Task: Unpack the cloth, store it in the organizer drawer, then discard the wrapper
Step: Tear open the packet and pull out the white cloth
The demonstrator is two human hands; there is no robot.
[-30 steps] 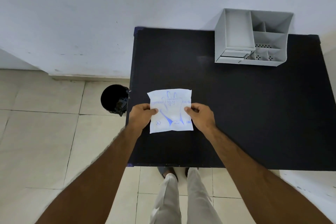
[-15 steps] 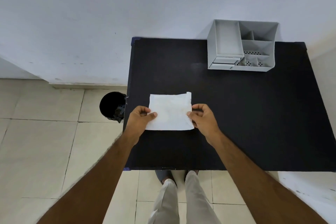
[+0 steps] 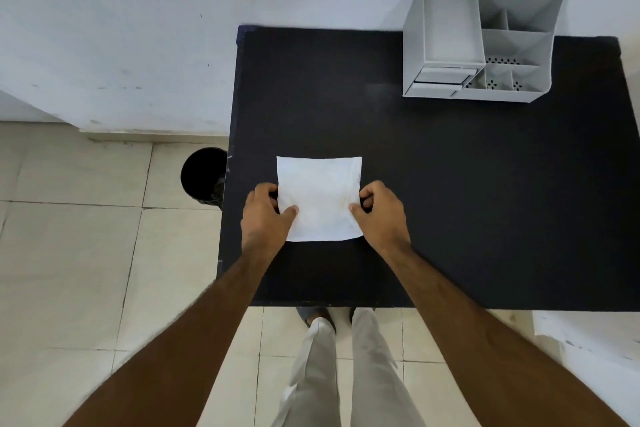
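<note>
Over pale floor tiles and the black table, we pinch the thin, light, limp white packet at its side edges with left hand and right hand, judging it crumple-prone, the grey organizer well beyond.

plain white packet, matte black bench, light grey organizer with dotted perforated compartment floors, black bin, cream floor tiles, pale bluish-white wall, beige trousers
</note>
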